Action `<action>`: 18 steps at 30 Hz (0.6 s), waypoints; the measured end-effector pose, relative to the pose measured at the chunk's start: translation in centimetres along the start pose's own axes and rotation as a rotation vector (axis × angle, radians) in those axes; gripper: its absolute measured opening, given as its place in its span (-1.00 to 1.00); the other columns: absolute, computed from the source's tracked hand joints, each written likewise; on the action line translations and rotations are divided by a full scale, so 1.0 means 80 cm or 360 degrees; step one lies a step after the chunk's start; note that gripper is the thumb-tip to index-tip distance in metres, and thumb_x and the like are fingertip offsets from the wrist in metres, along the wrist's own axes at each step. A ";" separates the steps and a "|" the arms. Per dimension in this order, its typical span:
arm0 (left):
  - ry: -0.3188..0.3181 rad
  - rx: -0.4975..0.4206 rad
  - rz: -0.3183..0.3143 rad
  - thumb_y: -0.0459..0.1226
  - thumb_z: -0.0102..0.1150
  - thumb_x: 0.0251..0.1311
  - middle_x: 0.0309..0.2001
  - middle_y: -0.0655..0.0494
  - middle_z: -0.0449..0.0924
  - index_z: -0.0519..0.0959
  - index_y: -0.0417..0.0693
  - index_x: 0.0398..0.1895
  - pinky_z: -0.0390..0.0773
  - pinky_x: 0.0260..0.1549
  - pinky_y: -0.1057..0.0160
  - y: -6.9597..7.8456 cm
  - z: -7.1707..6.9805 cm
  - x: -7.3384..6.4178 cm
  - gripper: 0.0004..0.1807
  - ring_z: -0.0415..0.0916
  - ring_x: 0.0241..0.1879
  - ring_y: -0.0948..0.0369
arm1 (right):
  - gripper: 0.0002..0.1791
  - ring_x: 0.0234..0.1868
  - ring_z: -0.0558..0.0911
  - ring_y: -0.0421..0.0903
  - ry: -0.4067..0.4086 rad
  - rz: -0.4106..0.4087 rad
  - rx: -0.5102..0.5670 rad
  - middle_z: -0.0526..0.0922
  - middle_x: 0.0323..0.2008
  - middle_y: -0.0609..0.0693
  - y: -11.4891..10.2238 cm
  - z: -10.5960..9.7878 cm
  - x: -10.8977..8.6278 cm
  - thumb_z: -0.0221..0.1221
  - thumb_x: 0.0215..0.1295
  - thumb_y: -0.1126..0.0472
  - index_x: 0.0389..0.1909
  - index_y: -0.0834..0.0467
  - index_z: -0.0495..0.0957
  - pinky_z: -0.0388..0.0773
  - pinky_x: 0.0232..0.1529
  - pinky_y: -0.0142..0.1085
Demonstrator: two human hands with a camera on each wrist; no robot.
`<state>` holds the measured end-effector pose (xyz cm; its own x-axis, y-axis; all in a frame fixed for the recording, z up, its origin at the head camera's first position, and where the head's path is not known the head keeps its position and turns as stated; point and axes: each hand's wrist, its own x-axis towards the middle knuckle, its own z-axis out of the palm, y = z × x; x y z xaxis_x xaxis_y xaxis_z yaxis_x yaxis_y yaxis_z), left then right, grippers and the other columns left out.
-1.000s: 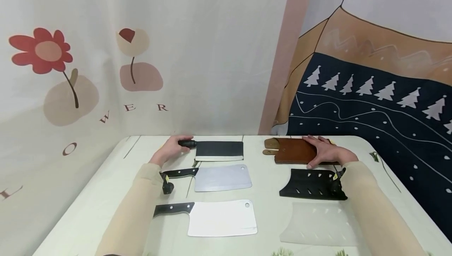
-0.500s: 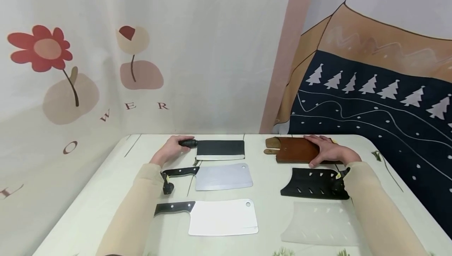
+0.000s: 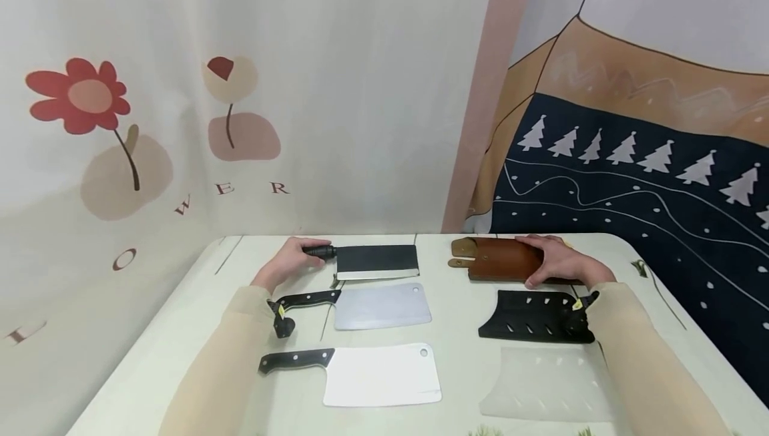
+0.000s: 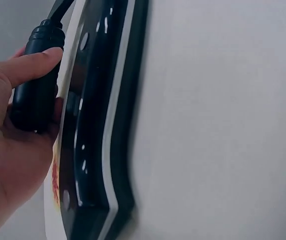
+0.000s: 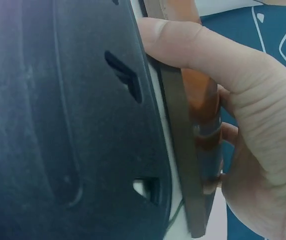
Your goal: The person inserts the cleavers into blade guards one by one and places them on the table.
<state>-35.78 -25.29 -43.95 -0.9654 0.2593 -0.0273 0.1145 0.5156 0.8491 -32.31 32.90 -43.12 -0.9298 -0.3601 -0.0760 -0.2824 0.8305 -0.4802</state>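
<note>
In the head view, my left hand [image 3: 290, 262] holds the black handle [image 3: 320, 252] of a cleaver with a dark blade [image 3: 377, 258] and a bright lower edge. The left wrist view shows the thumb and fingers round that handle [image 4: 37, 85]. My right hand [image 3: 559, 261] spans a brown leather sheath [image 3: 501, 259], thumb on its near edge and fingers at its far side; the right wrist view shows the thumb against the sheath's edge [image 5: 182, 140]. Nearest below each hand lie a silver cleaver [image 3: 381, 306] and a black blade guard [image 3: 529, 316].
A larger cleaver [image 3: 381, 376] with a black riveted handle lies nearest me on the left of the white table [image 3: 168, 356]. Opposite it is a translucent blade guard [image 3: 543, 382]. A printed curtain [image 3: 360, 89] hangs behind the table's far edge.
The head view has shifted slightly. More of the dark cleaver's handle shows past my left fingers. My right hand stays on the leather sheath, and the other knives and guards lie as before.
</note>
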 end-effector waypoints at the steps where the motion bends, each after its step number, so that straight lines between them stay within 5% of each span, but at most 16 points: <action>1: -0.0009 -0.0030 -0.0007 -0.46 0.39 -0.13 0.18 -0.18 0.43 0.52 -0.06 0.17 0.37 0.07 0.05 0.000 0.001 -0.002 -0.35 0.42 0.09 -0.06 | 0.19 0.19 0.14 0.30 0.0002 -0.0002 0.0000 0.24 0.27 0.32 -0.001 0.001 0.000 0.52 -0.32 -0.12 0.39 0.18 0.17 0.23 0.07 0.27; 11: -0.0073 -0.0152 -0.0001 -0.47 0.33 -0.06 0.15 -0.15 0.48 0.49 -0.13 0.20 0.47 -0.07 0.27 0.007 0.000 -0.010 -0.36 0.51 0.02 0.06 | 0.15 0.17 0.14 0.28 -0.0016 -0.0007 0.0001 0.28 0.24 0.28 -0.006 0.000 0.002 0.51 -0.31 -0.10 0.38 0.12 0.19 0.26 0.05 0.25; 18: -0.0049 -0.0155 0.0037 -0.48 0.30 -0.02 0.18 -0.16 0.44 0.49 -0.11 0.20 0.50 -0.08 0.24 0.009 0.001 -0.009 -0.39 0.52 -0.01 0.04 | 0.14 0.18 0.14 0.28 0.0012 -0.0037 -0.0020 0.32 0.23 0.25 -0.003 0.002 0.000 0.50 -0.31 -0.12 0.38 0.10 0.21 0.23 0.06 0.27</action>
<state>-34.97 -25.06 -43.36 -0.9549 0.2963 -0.0217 0.1123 0.4279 0.8968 -32.20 32.65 -43.12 -0.9247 -0.3763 -0.0583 -0.3070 0.8273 -0.4705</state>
